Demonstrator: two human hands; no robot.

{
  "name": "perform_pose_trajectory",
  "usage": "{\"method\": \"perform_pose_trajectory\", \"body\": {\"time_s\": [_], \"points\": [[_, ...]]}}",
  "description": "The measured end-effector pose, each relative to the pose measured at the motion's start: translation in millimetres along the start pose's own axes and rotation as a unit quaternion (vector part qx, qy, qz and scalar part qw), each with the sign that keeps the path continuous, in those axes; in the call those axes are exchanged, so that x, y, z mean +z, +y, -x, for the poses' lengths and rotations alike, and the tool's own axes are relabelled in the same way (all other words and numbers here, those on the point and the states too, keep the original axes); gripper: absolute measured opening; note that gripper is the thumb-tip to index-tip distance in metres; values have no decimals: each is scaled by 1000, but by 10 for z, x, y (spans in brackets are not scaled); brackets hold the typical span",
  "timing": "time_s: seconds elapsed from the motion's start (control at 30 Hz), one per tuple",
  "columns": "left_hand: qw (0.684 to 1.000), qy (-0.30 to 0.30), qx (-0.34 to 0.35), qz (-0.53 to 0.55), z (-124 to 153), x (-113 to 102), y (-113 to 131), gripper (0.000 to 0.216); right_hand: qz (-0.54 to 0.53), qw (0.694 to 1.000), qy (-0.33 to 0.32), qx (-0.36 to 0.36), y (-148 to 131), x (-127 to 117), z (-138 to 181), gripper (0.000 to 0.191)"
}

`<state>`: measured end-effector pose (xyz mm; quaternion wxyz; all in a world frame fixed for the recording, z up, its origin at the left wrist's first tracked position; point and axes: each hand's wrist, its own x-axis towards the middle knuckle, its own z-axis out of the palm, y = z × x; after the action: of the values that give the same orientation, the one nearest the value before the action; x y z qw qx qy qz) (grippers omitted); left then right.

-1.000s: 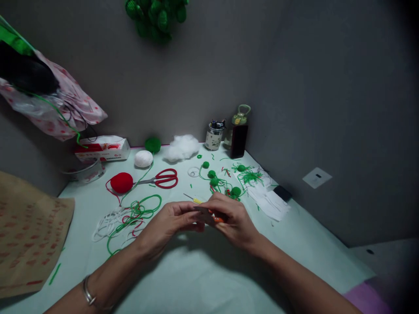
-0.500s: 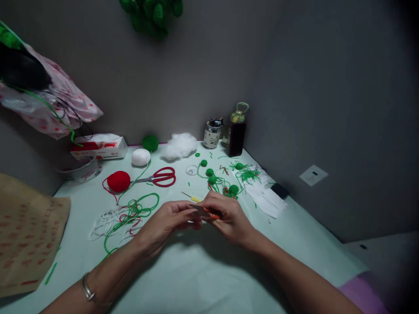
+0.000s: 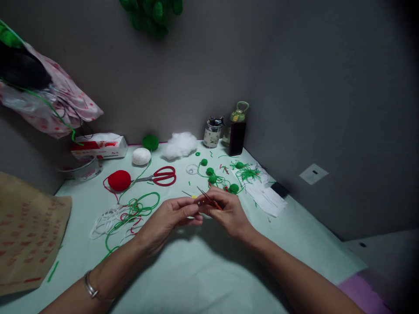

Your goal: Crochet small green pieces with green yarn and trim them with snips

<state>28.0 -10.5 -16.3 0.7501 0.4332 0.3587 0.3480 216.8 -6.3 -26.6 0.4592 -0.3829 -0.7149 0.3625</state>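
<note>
My left hand [image 3: 170, 216] and my right hand [image 3: 225, 211] meet above the middle of the pale green table [image 3: 203, 279]. The right hand's fingers are closed on a small orange-handled snipper [image 3: 209, 199], its thin blades pointing up and to the left. The left hand's fingertips are pinched together right by the blades; what they hold is too small to name. A yellow-handled crochet hook [image 3: 191, 196] lies on the table just behind the hands. Tangled green, red and white yarn [image 3: 127, 216] lies to the left of my left hand.
Red-handled scissors [image 3: 162, 176], a red yarn ball [image 3: 119, 180], a white ball [image 3: 141, 156] and a green ball [image 3: 150, 142] lie behind. Stuffing [image 3: 180, 146], a jar [image 3: 212, 133], a bottle [image 3: 238, 131], small green crocheted pieces [image 3: 222, 179], white paper [image 3: 266, 196], a box [image 3: 100, 147], brown paper [image 3: 26, 235].
Both hands have lifted slightly away from me. The snipper now tilts upward with its blades showing above the fingers.
</note>
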Motion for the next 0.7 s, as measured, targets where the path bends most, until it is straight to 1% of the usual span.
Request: {"method": "perform_pose_trajectory", "body": {"time_s": [0.07, 0.13, 0.27, 0.37, 0.47, 0.6, 0.63, 0.7], "points": [[1000, 12, 15, 13, 15, 24, 15, 24, -9, 999, 27, 19, 9, 23, 0, 8], [999, 20, 29, 33, 30, 41, 21, 24, -10, 999, 38, 26, 5, 37, 7, 10], [998, 0, 25, 60, 39, 32, 0, 19, -14, 999, 39, 16, -20, 41, 29, 8], [997, -8, 11, 79, 22, 5, -35, 15, -17, 999, 34, -4, -28, 43, 41, 8], [996, -11, 1, 92, 6, -11, -62, 14, -20, 1000, 19, -14, -29, 51, 44, 12], [994, 14, 5, 107, 2, -14, -60, 15, -27, 1000, -7, -14, -51, 38, 42, 17], [994, 23, 11, 110, 0, -18, -51, 15, -31, 999, -10, -9, -64, 25, 41, 20], [993, 37, 26, 114, -6, -34, -27, 14, -45, 999, -24, 14, -100, -14, 39, 32]]}}
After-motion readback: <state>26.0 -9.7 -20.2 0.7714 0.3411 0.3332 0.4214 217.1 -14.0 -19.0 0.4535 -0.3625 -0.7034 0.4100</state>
